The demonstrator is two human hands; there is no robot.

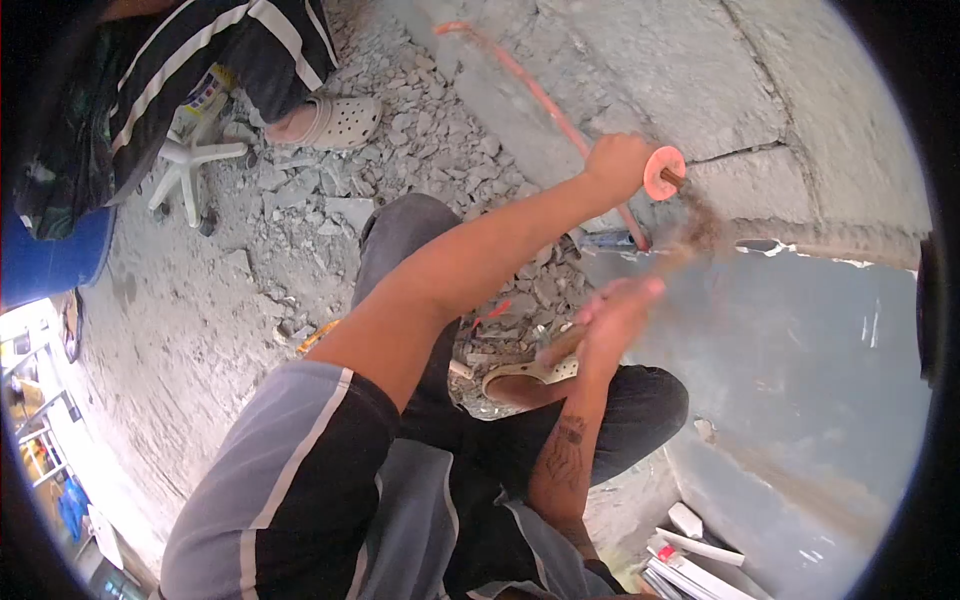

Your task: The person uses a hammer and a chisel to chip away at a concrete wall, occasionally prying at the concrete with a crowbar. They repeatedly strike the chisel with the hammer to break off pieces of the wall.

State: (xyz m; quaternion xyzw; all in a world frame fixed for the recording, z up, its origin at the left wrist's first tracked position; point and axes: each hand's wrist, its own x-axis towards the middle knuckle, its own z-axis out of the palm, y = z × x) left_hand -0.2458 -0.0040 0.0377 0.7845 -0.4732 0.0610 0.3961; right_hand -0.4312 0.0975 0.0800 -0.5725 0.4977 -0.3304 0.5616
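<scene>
My left hand (615, 168) is wrapped around a chisel, whose grip is hidden in my fist. The chisel's round pink hand guard (660, 160) and a short brown metal end (672, 178) show beyond my fingers. Below it, my right hand (615, 310) is closed on the wooden handle of a hammer (560, 345). The hammer's head (703, 228) is smeared by motion, close below the guard. Behind my left hand, an orange tube (540, 95) runs along the broken wall (740, 185).
Broken rubble (420, 120) covers the floor by the wall. Another person's leg and beige clog (345, 122) are at upper left, near a white star-shaped base (188, 165). A grey panel (800, 350) is at right. White strips (690, 570) lie at lower right.
</scene>
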